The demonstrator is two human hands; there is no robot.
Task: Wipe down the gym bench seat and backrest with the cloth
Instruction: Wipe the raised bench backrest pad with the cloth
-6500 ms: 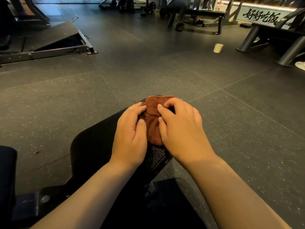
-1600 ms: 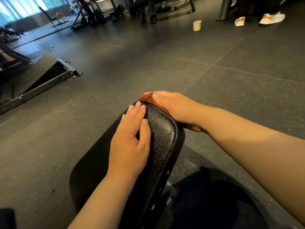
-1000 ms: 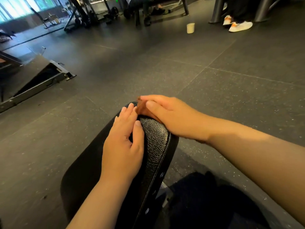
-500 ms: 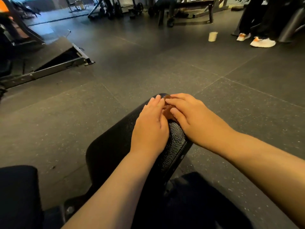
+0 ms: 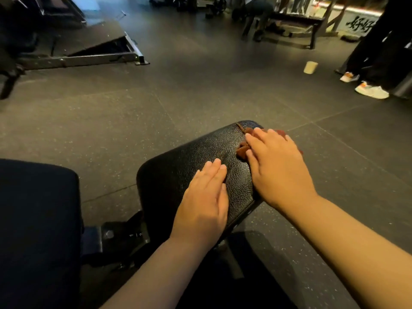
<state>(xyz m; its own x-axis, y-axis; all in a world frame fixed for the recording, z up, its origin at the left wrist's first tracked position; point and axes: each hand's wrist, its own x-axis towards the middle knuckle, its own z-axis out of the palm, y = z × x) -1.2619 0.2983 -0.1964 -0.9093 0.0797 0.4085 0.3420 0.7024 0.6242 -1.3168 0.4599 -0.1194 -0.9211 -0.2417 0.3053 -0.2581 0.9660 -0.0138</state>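
A black textured bench pad (image 5: 189,159) fills the centre of the view. A rust-brown cloth (image 5: 243,148) lies bunched on its far right part, mostly hidden under my right hand (image 5: 276,168), which presses flat on it with fingers spread over it. My left hand (image 5: 205,201) rests flat on the bare pad nearer to me, fingers together, holding nothing. A second black pad (image 5: 38,219) of the bench sits at the lower left, joined by a metal bracket (image 5: 107,237).
Dark speckled rubber floor (image 5: 200,90) surrounds the bench. A sloped metal platform (image 5: 89,47) stands at the back left. A pale cup (image 5: 310,67) sits on the floor at the back right, near a person's white shoes (image 5: 371,90). Another bench (image 5: 294,21) is farther back.
My right hand has slid with the cloth from the pad's far tip onto its top right side. My left hand has pulled back toward me along the pad. The view has shifted.
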